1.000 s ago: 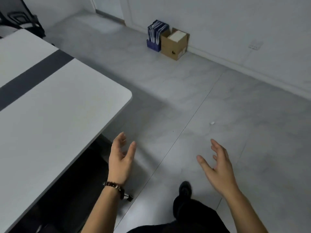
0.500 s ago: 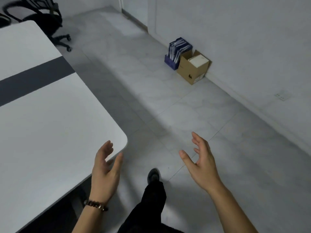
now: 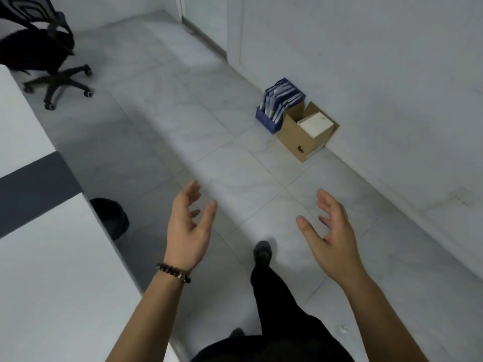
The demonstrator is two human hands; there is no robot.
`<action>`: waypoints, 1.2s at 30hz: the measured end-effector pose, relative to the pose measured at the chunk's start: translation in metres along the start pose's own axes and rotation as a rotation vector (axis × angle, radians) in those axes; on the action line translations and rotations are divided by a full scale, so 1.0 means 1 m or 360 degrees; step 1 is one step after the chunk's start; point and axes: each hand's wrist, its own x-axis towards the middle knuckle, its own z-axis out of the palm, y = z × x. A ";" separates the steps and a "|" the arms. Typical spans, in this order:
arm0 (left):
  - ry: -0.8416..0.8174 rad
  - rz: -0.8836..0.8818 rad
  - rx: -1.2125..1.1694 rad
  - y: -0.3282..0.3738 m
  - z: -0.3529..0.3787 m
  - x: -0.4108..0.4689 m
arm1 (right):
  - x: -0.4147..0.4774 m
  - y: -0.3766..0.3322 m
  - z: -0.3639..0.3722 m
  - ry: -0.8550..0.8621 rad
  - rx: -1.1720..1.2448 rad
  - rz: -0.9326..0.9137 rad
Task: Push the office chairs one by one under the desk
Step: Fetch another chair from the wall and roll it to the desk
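Note:
A black office chair (image 3: 39,50) on a five-wheel base stands on the floor at the far left, beyond the far end of the white desk (image 3: 47,283). The desk fills the left side and has a dark grey strip across it. My left hand (image 3: 189,226) is raised in front of me over the floor, fingers apart, holding nothing. My right hand (image 3: 330,236) is level with it, also spread and empty. Both hands are far from the chair.
A black waste bin (image 3: 111,218) sits on the floor at the desk's edge. A blue file holder (image 3: 278,105) and a brown cardboard box (image 3: 305,134) stand against the right wall. My dark-trousered leg and shoe (image 3: 262,253) are stepping on the tiled floor.
The view has swung left and moved forward along the desk. The chair has come more fully into view, the bin has appeared, and the box is nearer. Both hands stay open and empty.

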 end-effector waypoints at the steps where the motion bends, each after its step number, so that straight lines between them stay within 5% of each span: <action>1: 0.0016 -0.0042 0.0007 -0.008 0.007 0.022 | 0.028 0.003 0.009 -0.0037 -0.0012 0.0000; 6: 0.0182 -0.0200 0.0096 -0.023 0.029 0.143 | 0.201 0.003 0.059 -0.0296 0.0014 -0.0063; 14: 0.0718 -0.0188 0.0229 0.027 -0.024 0.342 | 0.477 -0.110 0.165 -0.0749 0.0071 -0.0423; 20: 0.0992 -0.0483 0.0101 -0.027 -0.044 0.453 | 0.616 -0.134 0.271 -0.0998 0.0034 -0.0468; 26: 0.1078 -0.0658 0.0020 -0.078 -0.096 0.634 | 0.771 -0.169 0.375 -0.1017 -0.0058 -0.0398; 36: 0.0908 -0.0335 0.0106 -0.044 -0.206 1.007 | 1.038 -0.301 0.499 -0.0747 0.0169 -0.0363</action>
